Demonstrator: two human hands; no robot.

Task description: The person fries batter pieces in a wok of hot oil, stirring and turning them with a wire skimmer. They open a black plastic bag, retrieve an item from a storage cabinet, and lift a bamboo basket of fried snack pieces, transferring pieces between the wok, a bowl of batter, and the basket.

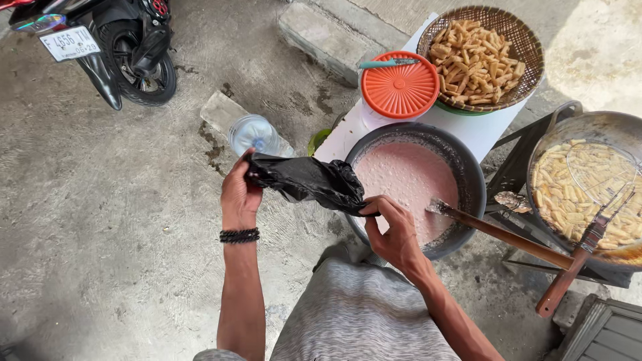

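A crumpled black plastic bag [307, 182] is stretched between both of my hands. My left hand [239, 192], with a dark bead bracelet on its wrist, grips the bag's left end. My right hand [394, 230] pinches the bag's right end, just over the near rim of a dark basin [473, 175] filled with pale pink batter. A wooden-handled ladle [503, 234] rests in the batter and sticks out to the right.
A wok [590, 127] of frying strips with a wire skimmer [602, 194] sits at right. A woven basket [518, 40] of fried strips and an orange-lidded container [400, 87] stand on a white table. A water bottle [254, 134] and a motorbike [114, 40] are on the concrete floor.
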